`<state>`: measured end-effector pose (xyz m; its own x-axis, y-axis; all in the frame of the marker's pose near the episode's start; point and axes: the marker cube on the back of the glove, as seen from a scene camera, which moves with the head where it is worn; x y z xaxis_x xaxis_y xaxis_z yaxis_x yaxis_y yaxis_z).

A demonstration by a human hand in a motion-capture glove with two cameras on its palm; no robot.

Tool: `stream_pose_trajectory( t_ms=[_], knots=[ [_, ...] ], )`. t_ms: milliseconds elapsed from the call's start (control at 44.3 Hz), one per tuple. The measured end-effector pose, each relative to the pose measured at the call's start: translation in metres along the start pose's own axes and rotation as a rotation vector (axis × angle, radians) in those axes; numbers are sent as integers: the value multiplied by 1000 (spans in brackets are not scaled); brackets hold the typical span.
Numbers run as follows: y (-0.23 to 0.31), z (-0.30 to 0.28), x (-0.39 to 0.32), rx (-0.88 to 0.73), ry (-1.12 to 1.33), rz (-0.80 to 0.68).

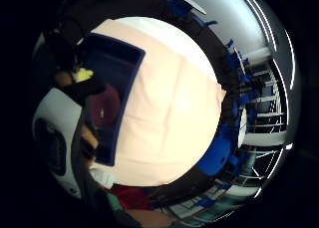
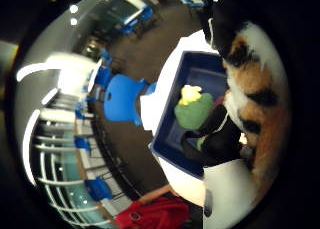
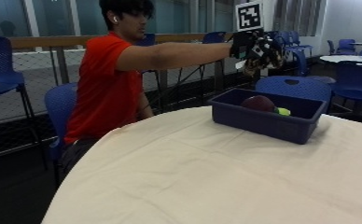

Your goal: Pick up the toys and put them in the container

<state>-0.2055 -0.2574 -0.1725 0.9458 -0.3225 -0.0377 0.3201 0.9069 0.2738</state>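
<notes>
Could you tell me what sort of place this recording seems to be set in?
Probably a cafeteria or common seating hall: round tables under pale cloths, many blue plastic chairs, and a glazed wall behind a railing. The gloved right hand holds a plush toy above a blue container.

Above the blue container (image 3: 265,122) the air is lying open, its mouth facing up, though a maroon toy (image 3: 258,103) and a green one (image 3: 283,111) are taking up floor inside, and the surface (image 3: 187,177) beside the container is offering passage.
</notes>
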Motion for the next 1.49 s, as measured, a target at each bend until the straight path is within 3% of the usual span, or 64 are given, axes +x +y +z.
stream_pose_trajectory(
  t_ms=[68, 248, 452, 655, 881, 1062, 1491],
  knots=[
    [-5, 2, -18, 17, -26, 61],
    [4, 17, -25, -94, -59, 14],
    [28, 30, 26, -142, -23, 106],
    [80, 70, 91, -191, -14, 217],
    [142, 106, 127, -220, 78, 251],
    [191, 129, 148, -228, 9, 268],
    [279, 122, 200, -181, -63, 319]
  ],
)
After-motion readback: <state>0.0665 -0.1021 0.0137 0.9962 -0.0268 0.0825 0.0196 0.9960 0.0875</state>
